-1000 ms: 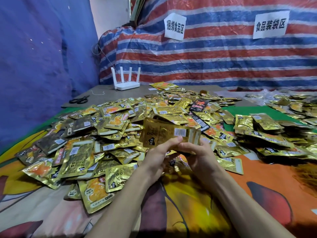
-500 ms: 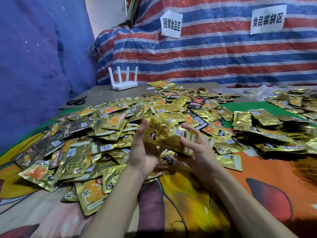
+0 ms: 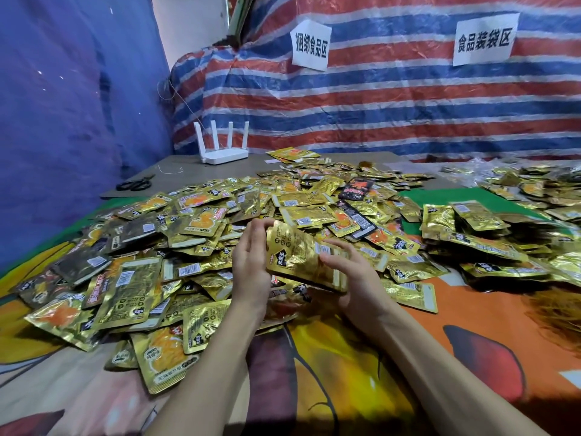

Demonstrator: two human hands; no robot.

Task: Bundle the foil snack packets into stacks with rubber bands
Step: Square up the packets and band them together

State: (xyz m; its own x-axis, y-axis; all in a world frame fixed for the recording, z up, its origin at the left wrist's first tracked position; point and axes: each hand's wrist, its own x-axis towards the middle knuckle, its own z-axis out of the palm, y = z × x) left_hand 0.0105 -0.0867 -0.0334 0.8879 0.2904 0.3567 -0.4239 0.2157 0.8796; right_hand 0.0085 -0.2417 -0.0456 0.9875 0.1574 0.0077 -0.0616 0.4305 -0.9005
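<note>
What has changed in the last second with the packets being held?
The stack of packets tipped from upright to slanting, right end lower. The left hand left the bottom edge and now presses flat against the left end; the right hand shifted to hold the right end. The loose pile, router and scissors stayed put.

counter under a gold heap

the counter (image 3: 345, 357) wears a printed orange-and-yellow cloth. loose foil packets (image 3: 195, 234) lie heaped across it, with a second heap (image 3: 503, 237) at the right beside a green sheet (image 3: 440, 199). the far grey board (image 3: 188, 174) carries a white router (image 3: 223, 154) and black scissors (image 3: 135, 184).
</note>
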